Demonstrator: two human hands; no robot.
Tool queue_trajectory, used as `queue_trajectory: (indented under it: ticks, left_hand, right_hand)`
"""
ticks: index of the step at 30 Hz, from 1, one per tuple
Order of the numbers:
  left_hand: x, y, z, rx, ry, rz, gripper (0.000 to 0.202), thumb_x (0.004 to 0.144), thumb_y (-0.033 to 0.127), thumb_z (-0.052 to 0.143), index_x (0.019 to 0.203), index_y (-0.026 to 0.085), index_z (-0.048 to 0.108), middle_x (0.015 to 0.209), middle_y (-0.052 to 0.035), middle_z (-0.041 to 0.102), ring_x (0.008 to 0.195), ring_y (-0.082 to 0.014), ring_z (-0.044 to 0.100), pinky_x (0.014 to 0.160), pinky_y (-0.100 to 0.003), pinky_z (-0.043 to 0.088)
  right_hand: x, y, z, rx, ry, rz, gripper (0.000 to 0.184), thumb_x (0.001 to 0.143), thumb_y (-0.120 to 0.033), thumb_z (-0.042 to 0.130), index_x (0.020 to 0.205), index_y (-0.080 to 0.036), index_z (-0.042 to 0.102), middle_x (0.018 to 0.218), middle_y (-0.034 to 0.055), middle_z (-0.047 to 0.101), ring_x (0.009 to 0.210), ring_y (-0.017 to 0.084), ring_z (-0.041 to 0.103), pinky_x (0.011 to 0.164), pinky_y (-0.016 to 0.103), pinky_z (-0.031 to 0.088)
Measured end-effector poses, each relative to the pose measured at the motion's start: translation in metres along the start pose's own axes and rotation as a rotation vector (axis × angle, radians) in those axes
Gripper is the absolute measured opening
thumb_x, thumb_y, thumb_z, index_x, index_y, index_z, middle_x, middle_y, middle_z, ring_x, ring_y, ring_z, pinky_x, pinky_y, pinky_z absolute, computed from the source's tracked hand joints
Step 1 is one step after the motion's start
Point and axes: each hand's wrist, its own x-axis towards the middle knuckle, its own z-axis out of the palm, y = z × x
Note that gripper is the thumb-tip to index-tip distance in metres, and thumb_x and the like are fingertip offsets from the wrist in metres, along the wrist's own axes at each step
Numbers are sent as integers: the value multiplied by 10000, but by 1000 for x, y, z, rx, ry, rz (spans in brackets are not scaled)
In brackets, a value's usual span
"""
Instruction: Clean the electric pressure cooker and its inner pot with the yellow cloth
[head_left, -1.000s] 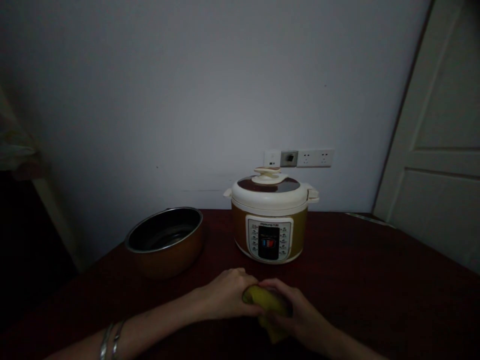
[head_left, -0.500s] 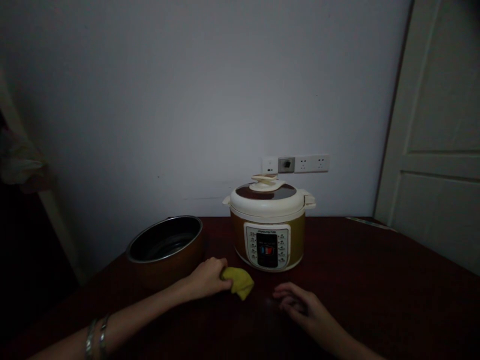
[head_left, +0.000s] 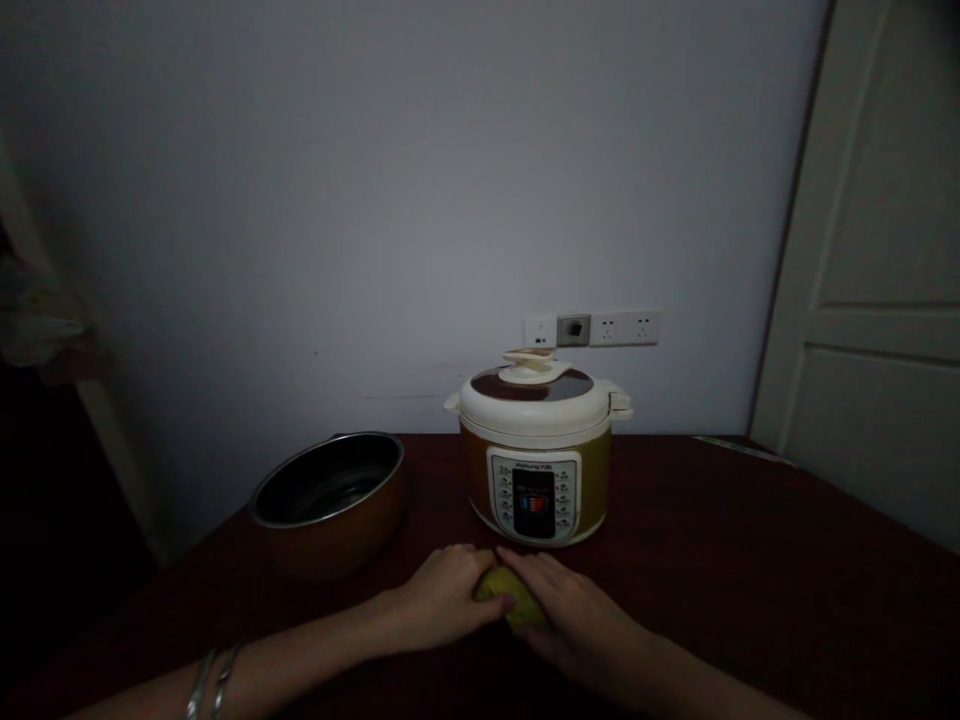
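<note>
A yellow-green cloth (head_left: 517, 594) is bunched between my two hands, just in front of the electric pressure cooker (head_left: 534, 440). My left hand (head_left: 450, 598) grips its left side, thumb lying across the front. From the right, my right hand (head_left: 576, 612) closes over the other side, fingertips meeting those of my left. Much of the cloth is hidden by the fingers. The cooker is white and gold, with its lid on and a control panel facing me. Left of it stands a brown pot (head_left: 330, 530), uncovered, with a dark inside.
The dark red table (head_left: 720, 560) runs back to a pale wall (head_left: 337, 200). Sockets and a switch (head_left: 592, 329) are set in the wall behind the cooker. A thin flat strip (head_left: 742, 449) lies at the table's back right, near a white door (head_left: 877, 250).
My left hand has moved right with the cloth. My right hand has come in from the right and closed on the cloth. The cooker and pot stay in place.
</note>
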Motion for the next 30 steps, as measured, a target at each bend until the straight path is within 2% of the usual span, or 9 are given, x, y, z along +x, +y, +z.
queue_trajectory:
  ticks: [4,8,13,19,22,24,26,27,30]
  left_hand:
    - [6,-3,-1,-145,24,41,352,794,400,523,1056,181,610,1049,-77,661,943,-210,603,822,-313,455]
    - [14,-23,-17,-321,114,-30,222,749,215,495,943,158,587,892,-44,656,783,-147,599,718,-269,476]
    - [38,-52,-68,-665,357,-255,174,740,178,431,904,165,489,757,-9,571,528,-104,536,423,-209,405]
    - [70,-69,-133,-841,517,-392,218,778,283,527,950,155,487,844,-57,574,533,-107,545,443,-240,450]
    - [87,-84,-152,-822,455,-468,348,760,387,582,996,156,470,859,-82,579,625,-165,598,499,-282,486]
    - [99,-96,-160,-844,364,-506,442,746,469,586,1021,146,461,831,-92,586,673,-208,623,546,-320,508]
    - [110,-105,-164,-877,283,-527,513,721,543,586,1003,130,472,802,-105,601,686,-229,633,578,-344,518]
    - [115,-108,-165,-897,244,-530,529,706,568,591,978,127,482,793,-110,610,684,-231,635,588,-345,520]
    - [132,-110,-162,-963,96,-491,536,665,622,603,883,138,529,772,-109,636,643,-208,627,567,-313,513]
  right_hand:
    - [-8,7,-14,-64,59,-28,511,768,-159,547,1274,-199,493,1195,101,574,1096,224,529,935,371,446]
    - [-34,26,-39,-72,147,20,486,719,-153,563,1201,-217,554,1152,86,587,1049,222,548,910,356,453]
    - [-68,57,-61,-13,190,205,432,687,-166,583,1114,-225,618,1067,79,613,964,231,575,867,364,460]
    - [-80,72,-75,122,51,307,496,662,-305,705,1146,-239,615,1137,72,602,1028,252,560,917,381,433]
    - [-65,81,-99,252,100,326,425,714,-412,676,1085,-208,642,1034,75,645,945,227,597,840,362,477]
    - [-46,93,-124,396,304,401,389,767,-426,621,1048,-157,634,882,86,665,754,191,630,662,320,517]
    - [-24,108,-151,575,536,560,354,792,-413,595,998,-125,604,761,84,654,573,167,614,466,271,485]
    - [-12,116,-164,656,628,606,306,809,-386,584,963,-121,593,729,77,649,537,149,607,440,246,475]
    - [17,135,-192,876,722,698,279,854,-393,535,910,-121,564,654,61,641,487,113,598,395,174,445]
